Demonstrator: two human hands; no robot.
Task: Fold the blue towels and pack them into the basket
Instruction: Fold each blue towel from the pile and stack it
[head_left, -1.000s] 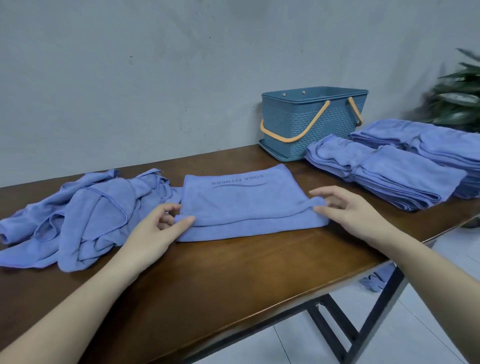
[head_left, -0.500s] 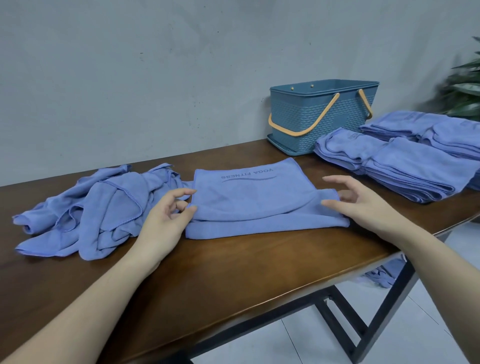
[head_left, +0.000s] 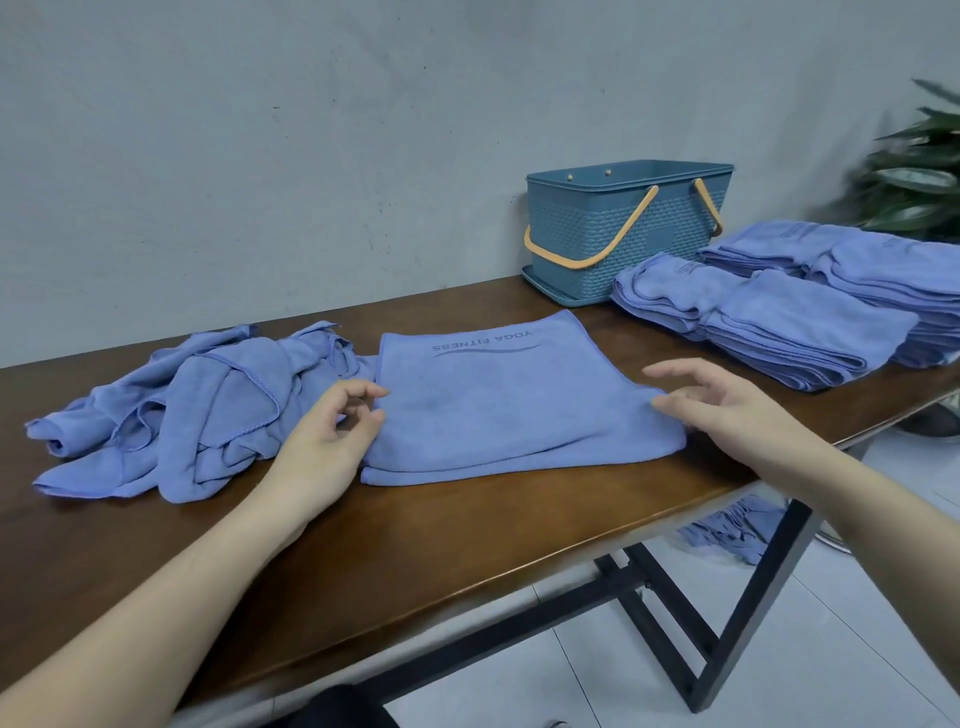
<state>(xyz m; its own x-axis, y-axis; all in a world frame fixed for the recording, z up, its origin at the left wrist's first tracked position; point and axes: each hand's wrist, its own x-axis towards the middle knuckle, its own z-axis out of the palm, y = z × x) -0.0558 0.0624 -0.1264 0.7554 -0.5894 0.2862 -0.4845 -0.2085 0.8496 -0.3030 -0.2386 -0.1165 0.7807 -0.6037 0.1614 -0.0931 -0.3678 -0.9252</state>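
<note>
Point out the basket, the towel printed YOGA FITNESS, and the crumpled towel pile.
basket (head_left: 618, 234): head view, on its woven front wall.
towel printed YOGA FITNESS (head_left: 498, 405): head view, middle of its flat top layer.
crumpled towel pile (head_left: 208, 410): head view, on the bunched cloth at its centre.

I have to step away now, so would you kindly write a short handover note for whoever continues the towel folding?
Left hand: open, fingers loosely curled at the left edge of the half-folded towel, gripping nothing.
Right hand: open, fingertips at the towel's right edge.
Unfolded heap lies to the left; folded stacks lie to the right, beside the basket at the wall.
Done: several towels folded and stacked.
Left: finish this towel, fold the heap, pack everything into the basket. Its inside is not visible. One towel on the floor.
</note>
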